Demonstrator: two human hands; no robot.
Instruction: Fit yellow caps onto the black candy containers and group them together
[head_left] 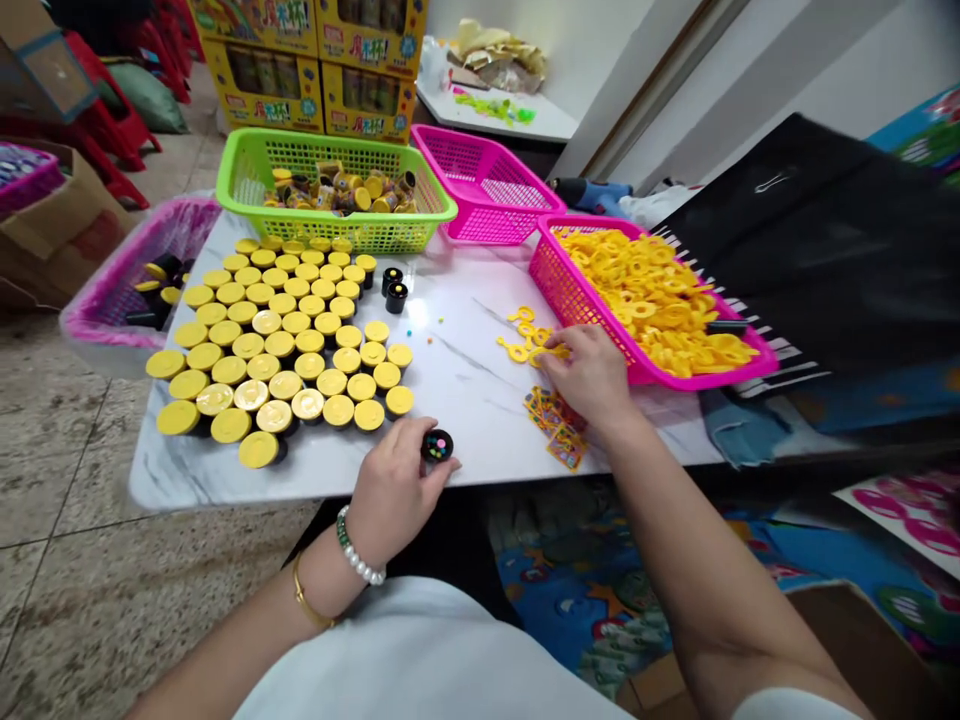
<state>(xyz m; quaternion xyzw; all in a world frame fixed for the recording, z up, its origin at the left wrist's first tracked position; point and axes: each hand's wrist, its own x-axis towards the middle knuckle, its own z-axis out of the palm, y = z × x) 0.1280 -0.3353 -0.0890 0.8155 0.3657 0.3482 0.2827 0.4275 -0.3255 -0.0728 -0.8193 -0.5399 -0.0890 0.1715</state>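
My left hand (397, 490) is closed around a small black cup (437, 446) at the table's front edge; tiny coloured beads show inside it. Over on the right, my right hand (589, 372) has its fingers pinched on a yellow plastic ring piece (553, 353). Several more loose yellow ring pieces (519, 350) lie beside those fingertips. Small printed cards (566, 446) are scattered just below that hand. To the left stand many black cups with yellow lids (266, 368), packed close together. Two black cups without yellow lids (396, 296) stand behind them.
A pink basket (546, 275) heaped with yellow ring pieces stands at the right, against a black bag (810, 240). At the back are a green basket (247, 180) of small yellow-and-brown cups and another pink basket (457, 160). Yellow boxes (262, 90) are stacked behind.
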